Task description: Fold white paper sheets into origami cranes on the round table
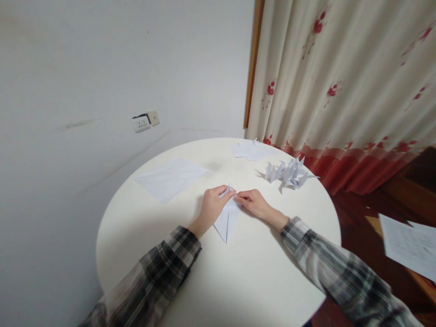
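Observation:
A partly folded sheet of white origami paper lies on the round white table, its pointed end toward me and a centre crease running down it. My left hand pinches its upper left part between thumb and fingers. From the other side, my right hand has its fingertips closed at the paper's upper right edge, close to the left thumb. The fingers partly cover the paper's top, where a small tip pokes up between them.
Several folded paper cranes stand in a cluster at the table's right. Flat white sheets lie at the left, and more paper lies at the back. The round table meets a wall; a patterned curtain hangs behind. Written pages lie lower right.

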A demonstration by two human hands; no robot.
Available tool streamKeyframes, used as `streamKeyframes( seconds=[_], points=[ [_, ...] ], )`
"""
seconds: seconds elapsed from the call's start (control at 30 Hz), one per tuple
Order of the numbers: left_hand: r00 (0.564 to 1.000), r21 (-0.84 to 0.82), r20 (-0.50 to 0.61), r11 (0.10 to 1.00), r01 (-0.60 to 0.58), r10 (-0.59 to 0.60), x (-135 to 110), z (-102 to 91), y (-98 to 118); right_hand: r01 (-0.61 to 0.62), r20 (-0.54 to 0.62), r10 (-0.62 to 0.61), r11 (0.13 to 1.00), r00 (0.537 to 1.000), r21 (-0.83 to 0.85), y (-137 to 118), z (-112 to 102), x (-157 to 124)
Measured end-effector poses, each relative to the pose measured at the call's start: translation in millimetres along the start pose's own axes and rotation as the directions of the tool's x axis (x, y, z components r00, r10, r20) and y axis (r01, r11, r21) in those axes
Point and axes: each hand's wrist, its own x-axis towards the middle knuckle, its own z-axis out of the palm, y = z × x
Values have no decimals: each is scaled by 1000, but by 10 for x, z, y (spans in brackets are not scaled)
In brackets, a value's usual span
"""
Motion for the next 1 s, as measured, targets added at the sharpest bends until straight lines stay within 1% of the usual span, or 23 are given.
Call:
streamKeyframes(
  seconds=[0.1,0.33,0.47,0.77,1.0],
  points=[
    [1000,29,5,1000,-3,3,11,-10,-3,21,-3,-21,999,1000,-25,-18,-6,-6],
    [1000,185,3,982,-29,29,25,-5,-52,25,-8,-25,999,1000,-35,-23,-8,-11],
    [999,185,8,982,-43,42,15,-3,-59,5,-29,-6,999,1000,-38,-3,6,-9],
    [999,164,6,986,-35,34,15,3,-75,-8,-24,8,1000,1000,-1,-31,-12,-16],
    [998,186,30,981,-61,57,23,-11,-21,-11,-21,11,1000,1000,9,-25,-12,-17]
  ],
)
